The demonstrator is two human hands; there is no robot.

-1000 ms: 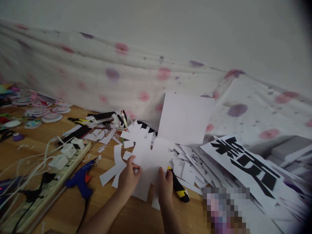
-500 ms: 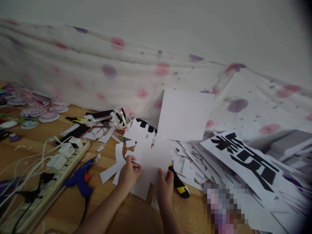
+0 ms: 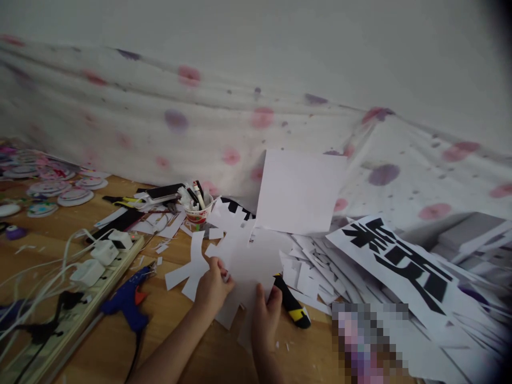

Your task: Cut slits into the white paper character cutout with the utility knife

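Both my hands hold a white cut-out paper shape (image 3: 252, 261) just above the wooden floor. My left hand (image 3: 211, 290) pinches its left edge with closed fingers. My right hand (image 3: 264, 320) grips its lower edge, thumb on top. A black and yellow utility knife (image 3: 294, 309) lies on the floor just right of my right hand. More white paper offcuts (image 3: 192, 269) lie under and left of the held shape.
A blue glue gun (image 3: 128, 304) and a power strip with white plugs (image 3: 92, 266) lie at left. A cup of pens (image 3: 197, 205) stands behind. A blank sheet (image 3: 300, 192) leans on a spotted cloth (image 3: 180, 128). Sheets with black characters (image 3: 400, 261) pile at right.
The held paper shape has dropped slightly and tilted, and both hands have shifted a little down and closer together. The view has drifted a little.
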